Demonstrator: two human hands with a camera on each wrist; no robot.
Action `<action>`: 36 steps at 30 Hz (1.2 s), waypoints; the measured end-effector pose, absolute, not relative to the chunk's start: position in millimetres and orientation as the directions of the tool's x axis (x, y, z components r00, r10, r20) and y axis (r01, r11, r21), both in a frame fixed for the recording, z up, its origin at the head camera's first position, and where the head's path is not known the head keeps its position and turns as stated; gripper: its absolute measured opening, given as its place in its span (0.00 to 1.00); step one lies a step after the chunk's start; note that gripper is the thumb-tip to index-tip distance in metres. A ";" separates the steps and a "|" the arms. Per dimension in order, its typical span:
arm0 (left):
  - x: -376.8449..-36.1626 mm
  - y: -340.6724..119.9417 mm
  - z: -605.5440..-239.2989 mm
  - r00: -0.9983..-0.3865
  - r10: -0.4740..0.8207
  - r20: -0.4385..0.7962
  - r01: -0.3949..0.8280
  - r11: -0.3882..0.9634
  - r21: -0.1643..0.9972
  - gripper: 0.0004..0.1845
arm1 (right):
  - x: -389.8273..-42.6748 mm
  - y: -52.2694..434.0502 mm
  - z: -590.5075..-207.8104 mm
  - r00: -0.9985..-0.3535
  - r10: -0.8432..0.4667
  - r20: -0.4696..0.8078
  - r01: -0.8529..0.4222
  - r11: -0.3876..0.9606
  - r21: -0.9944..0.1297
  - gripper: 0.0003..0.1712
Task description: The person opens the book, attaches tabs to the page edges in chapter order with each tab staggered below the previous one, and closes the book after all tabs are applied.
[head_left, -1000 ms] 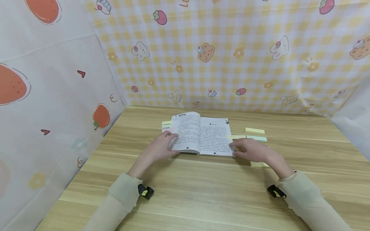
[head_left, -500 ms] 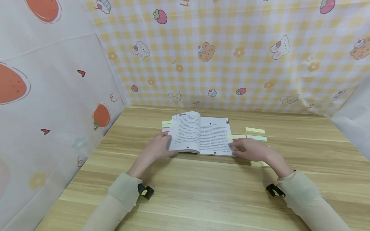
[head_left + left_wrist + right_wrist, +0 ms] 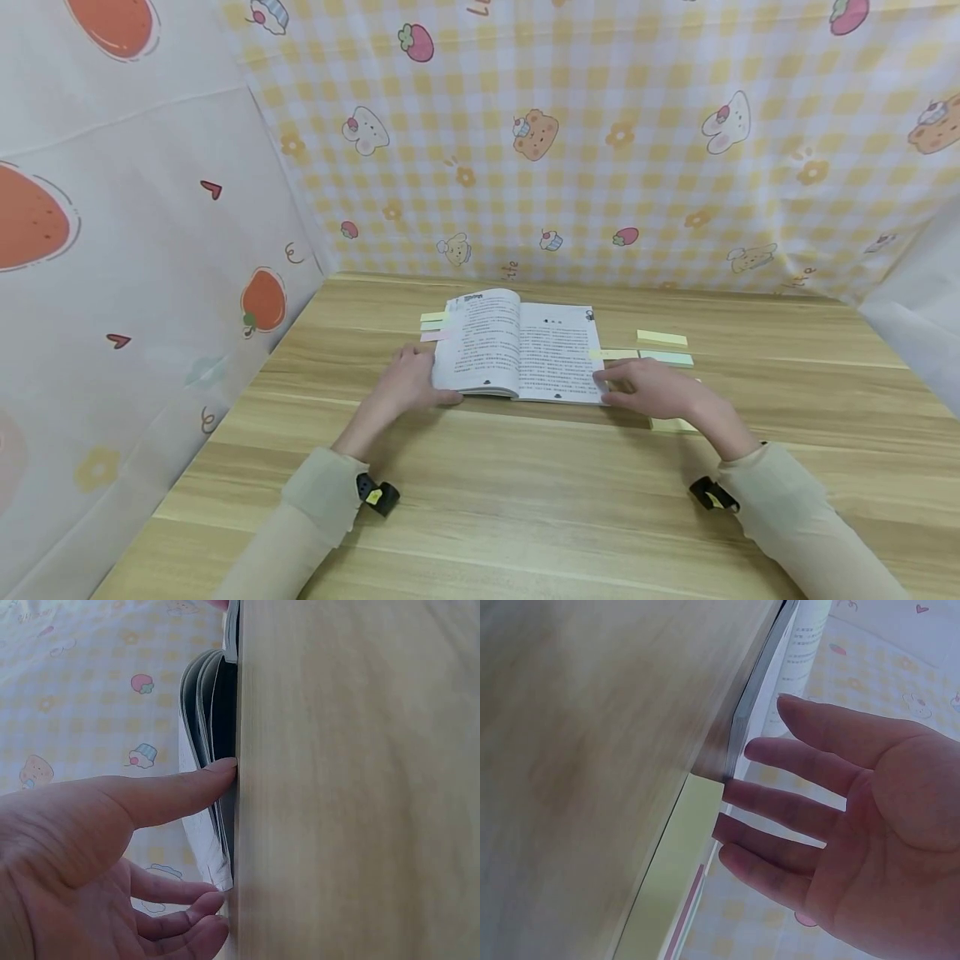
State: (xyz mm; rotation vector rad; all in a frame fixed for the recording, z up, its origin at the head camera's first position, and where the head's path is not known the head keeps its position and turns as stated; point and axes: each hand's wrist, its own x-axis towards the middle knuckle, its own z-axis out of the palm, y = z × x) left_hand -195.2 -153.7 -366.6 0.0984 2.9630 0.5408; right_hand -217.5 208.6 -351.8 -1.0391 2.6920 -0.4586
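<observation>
An open book point(image 3: 480, 346) with printed text lies on the table, its left pages bulging higher than the right page point(image 3: 558, 350). Three sticky tabs point(image 3: 432, 327), yellow, green and pink, stick out from its left edge. At the lower left corner is my left hand point(image 3: 405, 383); its thumb point(image 3: 191, 791) lies against the book's bottom edge and the bent fingers point(image 3: 184, 922) are by the left edge. My right hand point(image 3: 660, 390) is at the lower right corner with relaxed fingers point(image 3: 795, 810) at the page edge. A yellow sticky tab point(image 3: 613, 355) projects from the right page.
Right of the book lie a yellow sticky-note pad point(image 3: 662, 338) and a green one point(image 3: 667, 359). Another yellow pad point(image 3: 672, 425) is partly covered by my right hand. A checked cloth point(image 3: 600, 150) hangs behind the wooden table point(image 3: 487, 500).
My left hand's fingers have slid left off the left page to the book's side, uncovering the pink tab. The thumb stays by the bottom edge. The right hand has hardly moved.
</observation>
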 end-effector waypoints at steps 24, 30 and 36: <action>-197.5 -151.1 -367.4 -0.986 0.077 -0.146 0.016 0.926 0.377 0.40 | -216.6 205.9 -352.4 -0.729 -0.679 -0.090 -0.612 0.704 -0.361 0.22; -198.6 -151.6 -368.2 -0.987 0.082 -0.136 0.019 0.912 0.409 0.31 | -215.9 206.2 -353.2 -0.726 -0.682 -0.080 -0.619 0.701 -0.354 0.21; -200.0 -152.2 -367.3 -0.986 0.102 -0.130 0.026 0.873 0.486 0.22 | -215.7 206.0 -353.4 -0.730 -0.679 -0.079 -0.615 0.703 -0.358 0.22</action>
